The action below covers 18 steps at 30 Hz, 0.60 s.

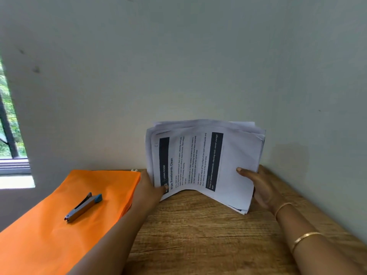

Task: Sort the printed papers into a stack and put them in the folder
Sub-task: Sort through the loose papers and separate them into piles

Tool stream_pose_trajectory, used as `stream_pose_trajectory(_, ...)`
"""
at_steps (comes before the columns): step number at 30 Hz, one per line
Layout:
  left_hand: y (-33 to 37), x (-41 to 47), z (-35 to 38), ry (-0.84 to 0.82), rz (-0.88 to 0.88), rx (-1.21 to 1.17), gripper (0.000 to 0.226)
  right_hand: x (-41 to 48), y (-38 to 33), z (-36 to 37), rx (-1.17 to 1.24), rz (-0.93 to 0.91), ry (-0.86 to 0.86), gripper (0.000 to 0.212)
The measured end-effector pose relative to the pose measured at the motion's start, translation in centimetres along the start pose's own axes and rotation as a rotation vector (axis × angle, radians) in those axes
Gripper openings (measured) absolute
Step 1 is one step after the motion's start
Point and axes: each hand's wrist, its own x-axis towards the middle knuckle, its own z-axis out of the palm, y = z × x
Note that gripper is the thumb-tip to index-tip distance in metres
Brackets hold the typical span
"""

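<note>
A thick stack of printed papers stands on its long edge on the wooden table, upright near the wall, its bottom edge bowed upward in the middle. My left hand grips the stack's left end, thumb on the front sheet. My right hand grips the right end, thumb across the front page. The sheets' top edges are uneven. The orange folder lies flat on the table to the left, closed, touching my left hand's back.
A grey stapler with a blue tip lies on top of the orange folder. The pale wall rises directly behind the papers. A window is at the far left. Bare wooden tabletop lies between my forearms.
</note>
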Motion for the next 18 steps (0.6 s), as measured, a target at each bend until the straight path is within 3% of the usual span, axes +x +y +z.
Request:
stream_pose_trajectory(3, 0.5, 0.2, -0.3, 0.034, 0.055, -0.142, 0.042, 0.2, 0.0, -0.1, 0.027, -0.024, 0.007, 0.024)
stream_pose_trajectory(5, 0.7, 0.5, -0.4, 0.042, 0.126, -0.126, 0.030, 0.4, 0.1, 0.0, 0.040, -0.043, 0.058, 0.019)
stream_pose_trajectory(11, 0.5, 0.8, 1.0, -0.155, 0.184, -0.103, 0.021, 0.1, 0.5, 2.0, 0.056, -0.086, 0.125, 0.006)
stream_pose_trajectory(14, 0.4, 1.0, 0.9, -0.036, 0.192, -0.053, 0.004, 0.1, 0.5, 1.8, 0.054, -0.096, 0.173, 0.007)
stream_pose_trajectory(18, 0.8, 0.8, 0.2, 0.188, 0.289, -0.012, 0.015, 0.3, -0.2, 1.3, 0.028, -0.131, 0.155, 0.011)
